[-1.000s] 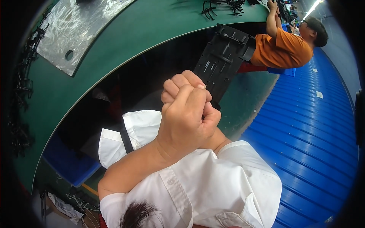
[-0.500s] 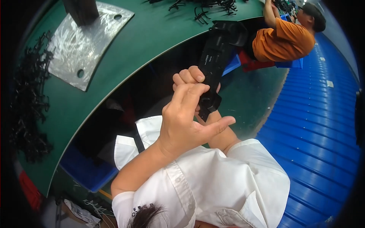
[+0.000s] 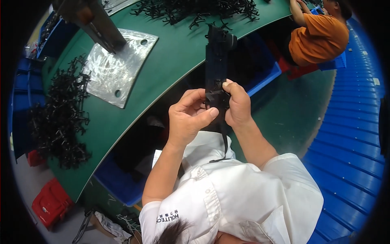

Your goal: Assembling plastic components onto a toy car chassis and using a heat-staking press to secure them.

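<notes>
In front of my chest, both hands hold a long black plastic part (image 3: 216,67), with its rounded end pointing away over the green table's edge. My left hand (image 3: 185,116) is closed on the near end from the left side, thumb and fingers pinching it. Closed on the right side is my right hand (image 3: 239,105), its thumb lying along the edge. A thin black strap (image 3: 224,148) hangs below the part over my white shirt. The fingers partly hide the near end.
On the green table (image 3: 170,53) stands a dark metal post (image 3: 99,30) on a silvery plate (image 3: 107,77). Heaps of small black plastic parts (image 3: 61,118) lie left and far. A blue bin (image 3: 264,79) sits beyond my right hand; a person in orange (image 3: 319,40) works at far right.
My right hand has come to the part's right side, thumb on top. My left hand has gone from spread fingers to a pinch on the near end. The part now stands straighter.
</notes>
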Tool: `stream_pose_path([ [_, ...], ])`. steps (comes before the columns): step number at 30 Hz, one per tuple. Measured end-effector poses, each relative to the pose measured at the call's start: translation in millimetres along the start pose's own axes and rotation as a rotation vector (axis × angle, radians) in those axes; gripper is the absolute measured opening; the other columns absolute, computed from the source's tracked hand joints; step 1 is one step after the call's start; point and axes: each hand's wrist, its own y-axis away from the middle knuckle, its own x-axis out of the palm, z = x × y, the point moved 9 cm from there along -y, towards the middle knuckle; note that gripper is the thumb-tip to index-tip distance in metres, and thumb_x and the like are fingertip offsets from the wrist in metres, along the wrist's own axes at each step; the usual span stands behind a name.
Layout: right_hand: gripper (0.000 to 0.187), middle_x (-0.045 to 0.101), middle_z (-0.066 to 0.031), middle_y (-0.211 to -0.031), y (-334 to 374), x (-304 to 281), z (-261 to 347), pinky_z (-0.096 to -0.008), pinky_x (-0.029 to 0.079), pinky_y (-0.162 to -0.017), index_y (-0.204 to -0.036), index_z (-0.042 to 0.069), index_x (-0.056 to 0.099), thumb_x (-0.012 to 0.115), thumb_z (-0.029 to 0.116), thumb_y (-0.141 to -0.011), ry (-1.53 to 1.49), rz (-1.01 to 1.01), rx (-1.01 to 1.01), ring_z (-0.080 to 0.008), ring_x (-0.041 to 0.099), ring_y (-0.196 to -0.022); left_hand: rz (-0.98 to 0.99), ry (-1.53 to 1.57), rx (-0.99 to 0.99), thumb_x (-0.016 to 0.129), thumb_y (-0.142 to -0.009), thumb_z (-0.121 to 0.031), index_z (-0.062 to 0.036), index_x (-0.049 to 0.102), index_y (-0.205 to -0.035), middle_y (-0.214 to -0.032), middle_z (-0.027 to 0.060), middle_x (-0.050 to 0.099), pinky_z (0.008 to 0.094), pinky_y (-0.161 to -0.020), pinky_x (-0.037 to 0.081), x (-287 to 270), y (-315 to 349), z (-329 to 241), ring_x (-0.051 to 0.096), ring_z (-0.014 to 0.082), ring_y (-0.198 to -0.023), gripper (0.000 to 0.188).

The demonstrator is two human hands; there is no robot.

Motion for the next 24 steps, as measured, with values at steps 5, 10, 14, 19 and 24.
stream_pose_path([
  [5, 0.017, 0.064, -0.0068, -0.082, 6, 23, -1, -0.0257, 0.051, -0.067, -0.085, 0.001, 0.059, 0.046, 0.012, -0.088, -0.021, 0.154, 0.14, -0.0123, 0.061, -0.071, 0.009, 0.313, -0.081, 0.068, -0.075, -0.01, 0.0056, 0.056, -0.113, -0.102, 0.0076, 0.062, 0.026, -0.078, 0.05, -12, 1, 3, 0.06, 0.0122, -0.088, 0.043],
  [10, 0.021, 0.064, -0.0068, -0.087, 15, 36, -10, -0.0278, 0.051, -0.073, -0.093, 0.001, 0.06, 0.049, 0.018, -0.092, -0.036, 0.175, 0.308, -0.0134, 0.062, -0.077, -0.031, 0.337, -0.127, 0.069, -0.074, -0.033, 0.0048, 0.052, -0.116, -0.103, 0.0106, 0.062, 0.0284, -0.081, 0.05, -19, 4, -8, 0.061, 0.0166, -0.09, 0.059],
  [14, 0.023, 0.064, -0.007, -0.089, 18, 45, -16, -0.0293, 0.051, -0.076, -0.095, 0.0, 0.061, 0.049, 0.02, -0.093, -0.082, 0.226, 0.376, -0.0143, 0.061, -0.08, -0.057, 0.308, -0.144, 0.068, -0.072, -0.041, 0.0038, 0.051, -0.115, -0.102, 0.0101, 0.061, 0.0285, -0.081, 0.05, -29, 10, -9, 0.061, 0.0166, -0.09, 0.064],
  [19, 0.024, 0.063, -0.0077, -0.09, 16, 43, -25, -0.0303, 0.051, -0.077, -0.099, -0.001, 0.06, 0.051, 0.02, -0.093, -0.073, 0.225, 0.411, -0.0144, 0.061, -0.08, -0.115, 0.322, -0.105, 0.069, -0.072, -0.041, 0.0029, 0.05, -0.114, -0.102, 0.0096, 0.061, 0.0288, -0.081, 0.05, -33, 12, -13, 0.061, 0.0164, -0.09, 0.064],
  [24, 0.024, 0.063, -0.0075, -0.09, 14, 47, -29, -0.0296, 0.051, -0.076, -0.099, -0.001, 0.06, 0.053, 0.02, -0.092, -0.071, 0.231, 0.406, -0.0139, 0.061, -0.08, -0.121, 0.353, -0.098, 0.071, -0.071, -0.04, 0.0024, 0.05, -0.113, -0.102, 0.0101, 0.061, 0.0293, -0.082, 0.05, -37, 15, -11, 0.061, 0.0171, -0.09, 0.064],
])
